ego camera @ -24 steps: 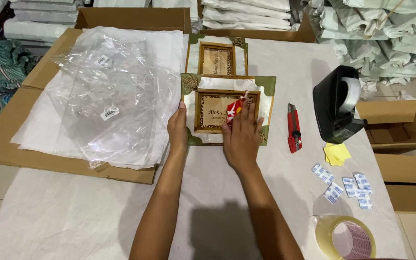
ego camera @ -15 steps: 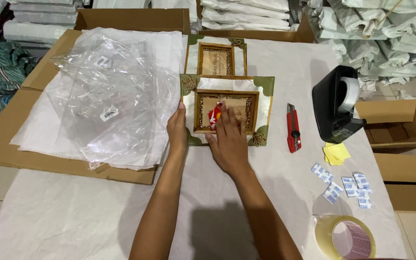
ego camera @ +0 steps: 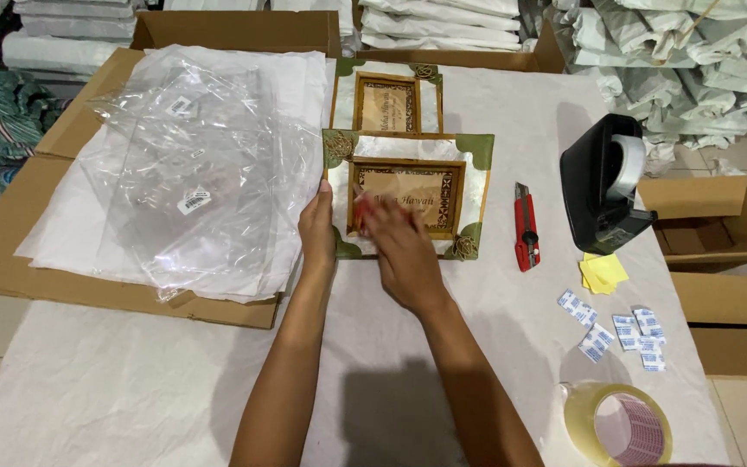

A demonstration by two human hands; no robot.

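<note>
While hands press it, framed plaque (ego camera: 408,192) lies flat.

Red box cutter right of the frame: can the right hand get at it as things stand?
Probably yes. The right hand rests on the frame, the box cutter lies beside it, and only bare table lies between.

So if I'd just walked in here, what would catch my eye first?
Probably the decorated frame with green corners at mid-table: the left hand steadies its left edge while the right hand, blurred, passes over its front with something red. A second, similar frame lies just behind it. Next, the heap of clear plastic bags on the left and the black tape dispenser on the right.
</note>
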